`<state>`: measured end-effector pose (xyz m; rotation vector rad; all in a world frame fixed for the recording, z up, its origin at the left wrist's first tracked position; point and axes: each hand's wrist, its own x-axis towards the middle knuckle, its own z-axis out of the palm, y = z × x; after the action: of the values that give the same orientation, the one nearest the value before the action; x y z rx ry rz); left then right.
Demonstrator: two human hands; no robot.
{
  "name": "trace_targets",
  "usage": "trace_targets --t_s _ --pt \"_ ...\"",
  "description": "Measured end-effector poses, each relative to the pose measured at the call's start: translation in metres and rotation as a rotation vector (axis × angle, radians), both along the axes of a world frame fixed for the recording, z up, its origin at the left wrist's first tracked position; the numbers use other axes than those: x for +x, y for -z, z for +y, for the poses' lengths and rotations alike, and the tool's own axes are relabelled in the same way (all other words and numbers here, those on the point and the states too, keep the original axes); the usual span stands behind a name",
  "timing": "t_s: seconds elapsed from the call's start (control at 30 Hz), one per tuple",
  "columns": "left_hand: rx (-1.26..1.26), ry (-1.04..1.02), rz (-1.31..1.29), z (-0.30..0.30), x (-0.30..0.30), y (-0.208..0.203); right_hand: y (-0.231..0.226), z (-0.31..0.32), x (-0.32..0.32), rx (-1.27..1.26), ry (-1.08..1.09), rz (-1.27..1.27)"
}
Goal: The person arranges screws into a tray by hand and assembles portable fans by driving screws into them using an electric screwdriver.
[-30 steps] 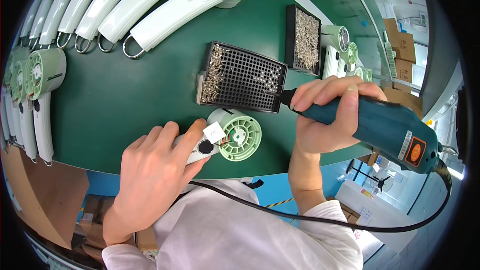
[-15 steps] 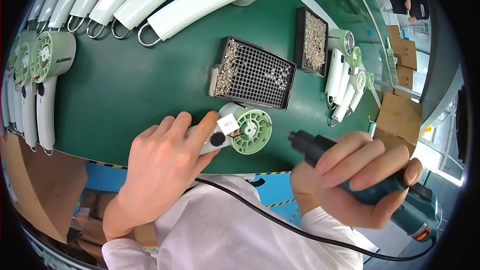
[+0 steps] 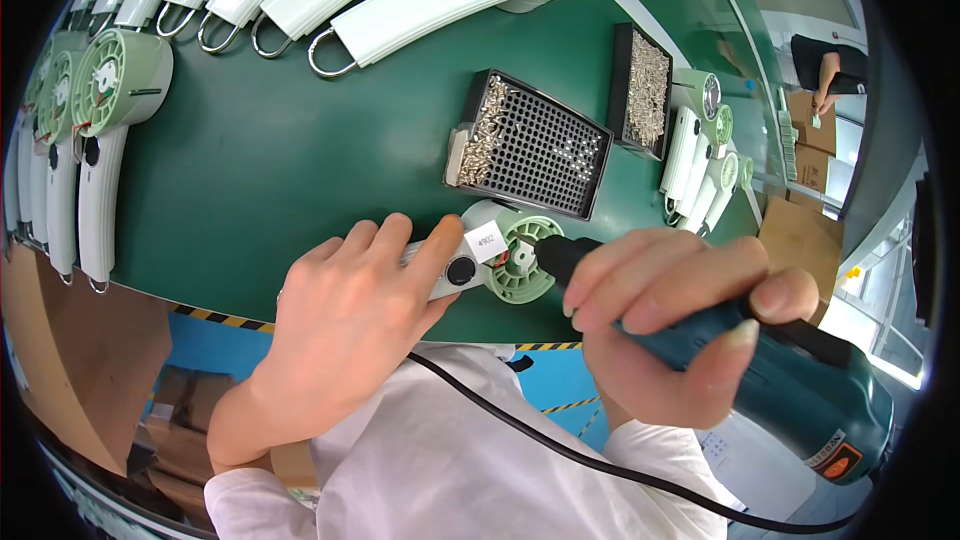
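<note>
A white-handled device with a round pale green housing (image 3: 522, 288) lies near the front edge of the green table. My left hand (image 3: 350, 305) is wrapped over its handle, beside a round black button (image 3: 461, 271) and a white tag (image 3: 487, 242). Inside the housing, red and green wires show next to a white centre piece. Gripped in my right hand (image 3: 680, 315) is a corded electric screwdriver (image 3: 800, 395), dark teal with a black nose. That nose reaches the right rim of the housing; the bit's tip and any contact are hidden.
Behind the device is a black perforated tray (image 3: 520, 130) with loose screws along its left side. A black box (image 3: 621, 85) of screws sits farther right. More such devices line the far left, left and right. The black cord (image 3: 560, 448) crosses my front. Another person (image 3: 828, 65) appears at upper right.
The screwdriver has moved left, bringing its nose from apart to over the housing's rim. My left hand keeps its grip. The table's contents have shifted rightward in view.
</note>
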<state>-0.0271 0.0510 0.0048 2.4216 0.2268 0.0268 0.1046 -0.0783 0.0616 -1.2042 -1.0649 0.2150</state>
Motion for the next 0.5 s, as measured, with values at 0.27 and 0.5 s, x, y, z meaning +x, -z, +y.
trace_targets --t_s 0.27,0.5 --pt "-0.007 0.017 0.015 0.0008 -0.0019 0.0012 0.0007 0.0031 -0.0033 -0.203 0.031 -0.032" --pt "0.01 0.027 0.017 0.0011 -0.0015 0.0003 0.0025 0.0015 -0.0044 -0.211 0.048 -0.007"
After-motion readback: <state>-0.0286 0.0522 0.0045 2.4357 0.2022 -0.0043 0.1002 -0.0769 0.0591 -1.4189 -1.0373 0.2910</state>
